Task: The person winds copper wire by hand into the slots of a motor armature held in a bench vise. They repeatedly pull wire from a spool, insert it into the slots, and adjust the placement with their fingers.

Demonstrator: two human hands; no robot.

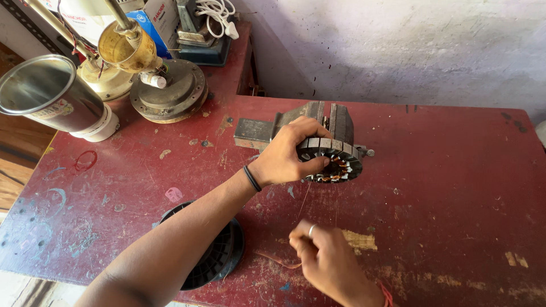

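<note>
A round slotted metal motor stator [335, 159] with copper winding sits clamped in a grey bench vise [318, 122] on the red table [443, 187]. My left hand [287, 153] grips the stator's left rim, fingers curled over its top. My right hand [324, 256] hovers near the table's front edge, fingers pinched on a thin copper wire [304, 199] that runs up to the stator. A black wire spool [219, 253] lies flat under my left forearm.
At the back left stand a steel cup [48, 94], a round metal motor housing [170, 91], a brass-coloured part [125, 48] and boxes. A pale wall rises behind the table. Worn paint patches mark the tabletop.
</note>
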